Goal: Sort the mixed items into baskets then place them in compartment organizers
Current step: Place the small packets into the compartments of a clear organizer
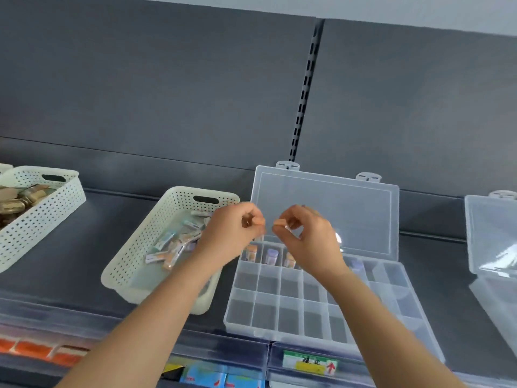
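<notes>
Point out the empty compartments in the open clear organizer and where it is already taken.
In the clear plastic compartment organizer, the middle and near rows look bare. The far row is crowded: small bottles stand there below the left hand and right hand. The white perforated basket borders its left.

Background only: shelving and lower stock.
Dark grey back panel fills the 12 o'clock half, split by a slotted upright running from about 1 o'clock down toward centre. Pale ceiling strip sits above it. Dark shelf carries everything. At 6 o'clock, clear front dividers with a green-yellow label with red arrow; blue packets below; orange-red packs at 8 o'clock, blurred.
</notes>
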`<state>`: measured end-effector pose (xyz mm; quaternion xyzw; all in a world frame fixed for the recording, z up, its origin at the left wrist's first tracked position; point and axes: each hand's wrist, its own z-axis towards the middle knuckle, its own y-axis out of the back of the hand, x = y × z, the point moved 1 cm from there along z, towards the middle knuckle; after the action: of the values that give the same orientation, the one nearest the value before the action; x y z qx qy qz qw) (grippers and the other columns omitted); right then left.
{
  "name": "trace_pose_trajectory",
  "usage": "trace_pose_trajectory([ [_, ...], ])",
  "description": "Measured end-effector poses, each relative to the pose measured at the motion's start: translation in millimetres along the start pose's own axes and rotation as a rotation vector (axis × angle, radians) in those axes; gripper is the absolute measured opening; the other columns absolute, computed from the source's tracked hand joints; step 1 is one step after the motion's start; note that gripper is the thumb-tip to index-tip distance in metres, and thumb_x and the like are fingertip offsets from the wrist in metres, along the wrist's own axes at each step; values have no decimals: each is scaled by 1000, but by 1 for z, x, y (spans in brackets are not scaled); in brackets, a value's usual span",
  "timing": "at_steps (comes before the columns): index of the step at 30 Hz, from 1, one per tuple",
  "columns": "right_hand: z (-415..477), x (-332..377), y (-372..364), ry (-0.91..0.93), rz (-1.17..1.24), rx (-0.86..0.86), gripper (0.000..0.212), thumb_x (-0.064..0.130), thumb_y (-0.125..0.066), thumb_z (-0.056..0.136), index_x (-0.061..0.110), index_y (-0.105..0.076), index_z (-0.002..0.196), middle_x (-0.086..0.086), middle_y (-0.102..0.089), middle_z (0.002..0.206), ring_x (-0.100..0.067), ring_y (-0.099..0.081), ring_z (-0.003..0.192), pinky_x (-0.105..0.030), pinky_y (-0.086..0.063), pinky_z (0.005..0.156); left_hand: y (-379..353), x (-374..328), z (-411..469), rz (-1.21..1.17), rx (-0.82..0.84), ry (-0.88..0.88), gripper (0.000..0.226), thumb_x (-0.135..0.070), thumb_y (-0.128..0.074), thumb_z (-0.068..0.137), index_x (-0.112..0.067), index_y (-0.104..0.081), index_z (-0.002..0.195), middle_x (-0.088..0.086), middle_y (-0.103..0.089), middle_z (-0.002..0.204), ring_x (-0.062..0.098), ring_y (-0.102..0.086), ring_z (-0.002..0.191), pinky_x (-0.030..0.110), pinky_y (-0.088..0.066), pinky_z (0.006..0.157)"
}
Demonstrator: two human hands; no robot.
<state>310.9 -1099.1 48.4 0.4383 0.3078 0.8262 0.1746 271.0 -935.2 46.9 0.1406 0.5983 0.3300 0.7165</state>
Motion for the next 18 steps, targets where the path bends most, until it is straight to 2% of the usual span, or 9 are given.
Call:
trace_pose_trajectory([
  [2,-9,-22,26,-32,-15,-23,4,18,-67,84,16,-65,87,2,-64,80,-16,-57,74,-28,-46,67,-25,-19,0,-12,34,-24,26,-8,-70,80,-31,-60,73,-14,-66,73,-1,-58,60,19,-48,58],
  [4,-18,-44,51,-74,-37,-34,9,14,-69,83,15,-69,92,1,-67,82,-17,-60,74,-29,-48,69,-49,-40,1,-8,56,-54,20,-10,-69,83,-29,-65,80,-14,-68,76,-2,-60,60,17,-48,56],
  [6,-25,-66,74,-109,-60,-48,10,13,-70,82,15,-71,92,1,-70,83,-15,-61,73,-28,-50,69,-72,-60,1,19,68,-96,8,-17,-69,85,-24,-70,88,-10,-70,80,0,-62,65,22,-51,63],
  [8,-32,-86,94,-152,-79,-66,10,13,-70,83,16,-72,92,4,-70,82,-11,-61,71,-25,-49,70,-95,-80,2,42,82,-136,7,-20,-68,86,-20,-72,92,-6,-71,85,10,-64,75,29,-53,72],
  [11,-41,-114,117,-189,-107,-80,11,13,-69,83,16,-71,94,9,-68,79,-11,-63,73,-27,-51,73,-126,-103,4,62,94,-195,7,-16,-66,85,-18,-72,87,-3,-65,86,16,-60,77,34,-51,72],
  [14,-48,-135,131,-204,-168,-82,12,16,-69,84,16,-71,96,5,-71,81,-16,-65,76,-28,-51,72,-154,-116,10,140,133,-233,10,-17,-61,86,-14,-71,84,2,-61,84,20,-57,76,37,-49,72],
  [18,-53,-157,140,-214,-228,-54,8,17,-71,82,15,-71,89,2,-72,79,-19,-66,74,-32,-53,70,-184,-122,14,290,189,-264,15,-20,-56,89,-14,-70,87,1,-60,84,22,-57,79,30,-44,65],
])
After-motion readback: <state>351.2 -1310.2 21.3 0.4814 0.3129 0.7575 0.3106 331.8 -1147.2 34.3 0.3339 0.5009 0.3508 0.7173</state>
